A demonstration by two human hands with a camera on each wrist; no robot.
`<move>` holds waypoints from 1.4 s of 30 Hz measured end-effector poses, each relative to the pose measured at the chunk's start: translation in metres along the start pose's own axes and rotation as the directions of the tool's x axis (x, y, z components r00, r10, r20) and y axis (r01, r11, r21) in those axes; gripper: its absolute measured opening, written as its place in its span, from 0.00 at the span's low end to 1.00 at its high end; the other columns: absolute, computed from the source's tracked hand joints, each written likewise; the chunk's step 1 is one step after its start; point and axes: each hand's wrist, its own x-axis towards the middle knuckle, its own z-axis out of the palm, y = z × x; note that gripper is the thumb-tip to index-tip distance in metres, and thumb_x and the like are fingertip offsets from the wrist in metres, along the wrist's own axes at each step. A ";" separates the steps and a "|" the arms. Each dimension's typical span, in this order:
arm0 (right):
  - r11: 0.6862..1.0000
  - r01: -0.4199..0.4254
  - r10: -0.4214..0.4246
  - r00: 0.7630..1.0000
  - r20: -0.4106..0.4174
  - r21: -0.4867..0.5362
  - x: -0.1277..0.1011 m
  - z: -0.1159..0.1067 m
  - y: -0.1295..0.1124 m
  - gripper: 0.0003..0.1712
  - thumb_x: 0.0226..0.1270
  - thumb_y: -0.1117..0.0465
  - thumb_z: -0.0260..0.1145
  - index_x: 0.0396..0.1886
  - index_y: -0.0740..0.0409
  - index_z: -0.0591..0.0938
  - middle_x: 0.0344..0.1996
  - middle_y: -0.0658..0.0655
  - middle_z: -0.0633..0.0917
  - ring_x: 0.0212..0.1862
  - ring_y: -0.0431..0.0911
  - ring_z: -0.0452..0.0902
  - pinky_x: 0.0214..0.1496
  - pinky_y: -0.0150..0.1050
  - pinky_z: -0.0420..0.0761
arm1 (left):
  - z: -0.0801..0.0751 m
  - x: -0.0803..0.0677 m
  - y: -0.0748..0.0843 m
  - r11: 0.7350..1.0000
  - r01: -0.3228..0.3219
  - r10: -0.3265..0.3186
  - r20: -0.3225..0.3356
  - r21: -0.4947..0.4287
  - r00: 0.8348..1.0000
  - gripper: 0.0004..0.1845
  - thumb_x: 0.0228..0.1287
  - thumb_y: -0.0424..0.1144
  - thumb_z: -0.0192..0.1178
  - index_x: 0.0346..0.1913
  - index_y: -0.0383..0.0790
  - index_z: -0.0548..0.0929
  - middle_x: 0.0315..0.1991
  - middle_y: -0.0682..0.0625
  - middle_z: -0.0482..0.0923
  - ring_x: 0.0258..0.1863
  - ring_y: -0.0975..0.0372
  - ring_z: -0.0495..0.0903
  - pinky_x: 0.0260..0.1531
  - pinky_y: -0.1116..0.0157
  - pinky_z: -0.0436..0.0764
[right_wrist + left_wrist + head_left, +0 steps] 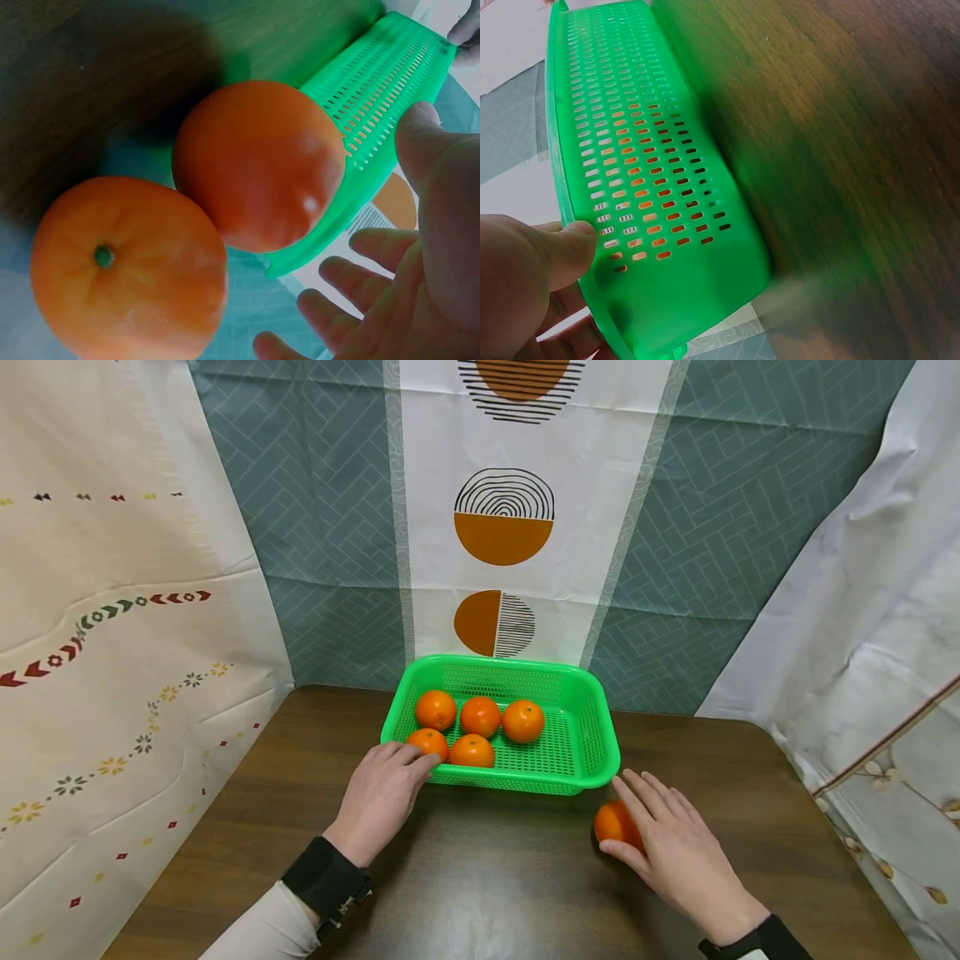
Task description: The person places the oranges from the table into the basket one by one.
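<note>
A green plastic basket (573,685) holds several oranges (522,721) gathered toward its left side. My left hand (388,789) pinches the basket's front-left rim; in the left wrist view the thumb (574,251) lies on the outer side and the fingers pass behind the rim. Over on the right, my right hand (678,847) hovers with spread fingers beside an orange (611,823) on the table. In the right wrist view, that orange (259,165) sits against a second orange (127,277) with a green stem spot, which the hand hides in the head view.
A dark wooden table (487,877) carries everything. Behind it hangs a teal and white patterned cloth (330,527). A cream cloth (112,693) borders the left side, and a whitish cloth (862,652) the right.
</note>
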 end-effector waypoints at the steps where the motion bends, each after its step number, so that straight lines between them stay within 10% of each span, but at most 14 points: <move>1: 1.000 0.004 -0.004 1.000 -0.003 -0.005 -0.001 0.001 0.000 0.53 0.69 0.38 0.80 0.84 0.61 0.71 0.80 0.66 0.73 0.79 0.67 0.67 0.76 0.72 0.69 | 0.000 0.000 0.000 1.000 0.000 0.000 0.000 0.000 1.000 0.13 0.70 0.36 0.78 0.54 0.46 0.92 0.47 0.50 0.89 0.49 0.49 0.84 0.55 0.51 0.84; 42: 0.998 0.049 -0.053 0.994 -0.094 -0.046 -0.005 0.025 0.001 0.54 0.58 0.38 0.87 0.76 0.61 0.78 0.69 0.64 0.82 0.67 0.63 0.79 0.70 0.72 0.75 | 0.000 0.001 0.000 1.000 -0.005 0.005 0.001 0.005 1.000 0.13 0.71 0.36 0.78 0.55 0.46 0.92 0.47 0.50 0.89 0.49 0.49 0.85 0.56 0.50 0.84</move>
